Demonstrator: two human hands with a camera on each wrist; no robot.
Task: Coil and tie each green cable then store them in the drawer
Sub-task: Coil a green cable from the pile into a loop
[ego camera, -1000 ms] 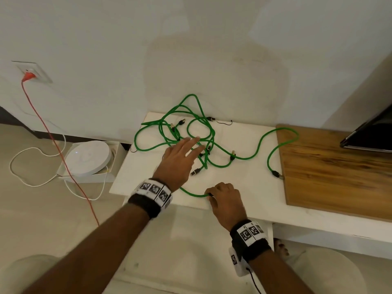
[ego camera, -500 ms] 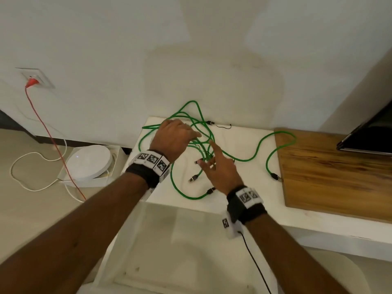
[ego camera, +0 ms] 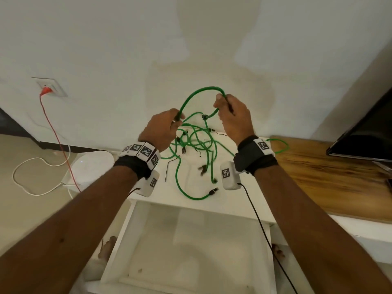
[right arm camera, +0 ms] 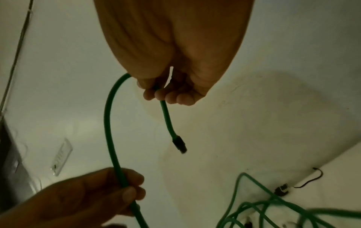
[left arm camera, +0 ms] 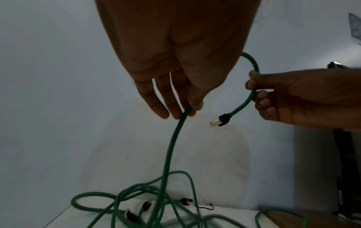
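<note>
Barely started: my left hand [ego camera: 164,129] and right hand [ego camera: 232,115] both pinch one thin green cable [ego camera: 199,91] above the tangle on the white tabletop [ego camera: 191,200]. Nothing coiled, white drawer [ego camera: 118,247] open.

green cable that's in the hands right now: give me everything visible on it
The held green cable is a round, smooth-jacketed, flexible-looking cord, lifted above the white tabletop. The right hand grips it near one end, so a short tail hangs free, ending in a dark connector with a pale tip. From there it arches up and over to the left hand, which pinches it between thumb and fingers. Below that hand it drops into the tangle of green cables on the tabletop; its far end cannot be traced.
</note>
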